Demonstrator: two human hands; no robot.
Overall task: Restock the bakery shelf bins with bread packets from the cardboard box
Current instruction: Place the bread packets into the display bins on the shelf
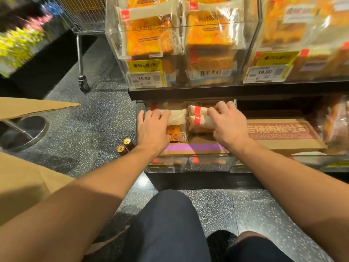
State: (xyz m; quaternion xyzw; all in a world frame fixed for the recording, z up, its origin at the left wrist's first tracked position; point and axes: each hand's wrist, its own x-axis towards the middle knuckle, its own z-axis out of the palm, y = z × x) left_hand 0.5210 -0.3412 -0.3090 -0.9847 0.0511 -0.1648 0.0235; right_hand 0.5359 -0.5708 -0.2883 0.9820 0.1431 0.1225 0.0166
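Both my hands reach into the clear bottom bin point(188, 165) of the bakery shelf. My left hand point(153, 129) lies on a bread packet point(177, 116) at the bin's left, fingers curled over its top edge. My right hand point(228, 123) grips the ends of two stacked packets with red labels point(198, 118) at the bin's right. A further orange packet point(174, 133) lies beneath the left one. Part of an open cardboard box point(22, 178) shows at the left edge, its flap point(37, 106) sticking out above.
Upper clear bins point(181, 27) hold several orange bread packets with 19.90 price tags point(144, 78). A flat printed carton point(283, 133) lies in the neighbouring bottom bin. Two brown bottles point(125, 146) stand on the floor by the shelf. A wire cart point(81, 44) stands behind.
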